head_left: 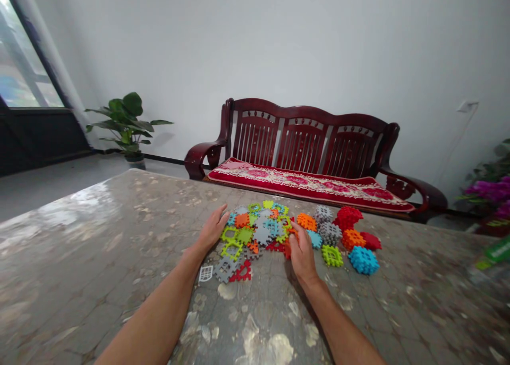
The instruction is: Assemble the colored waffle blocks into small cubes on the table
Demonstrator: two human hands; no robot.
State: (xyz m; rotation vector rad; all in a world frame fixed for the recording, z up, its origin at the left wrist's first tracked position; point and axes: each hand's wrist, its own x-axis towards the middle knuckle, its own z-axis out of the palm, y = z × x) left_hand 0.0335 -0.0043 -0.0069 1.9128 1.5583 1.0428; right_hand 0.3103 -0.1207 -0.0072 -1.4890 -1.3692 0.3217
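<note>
While hands point(214, 228) point(302, 252) flank tiles point(261, 229), bench point(306, 147) behind.

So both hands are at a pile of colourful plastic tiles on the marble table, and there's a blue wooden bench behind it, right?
Not quite. The head view shows the bench is dark red wood with a red cushion, not blue. The rest holds: the left hand and right hand are at the pile of colourful plastic tiles on the marble table.

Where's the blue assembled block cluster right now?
In the head view, the blue block cluster sits on the table at the pile's right edge, right of the right hand, beside a green flat piece and below the orange cluster.
</note>
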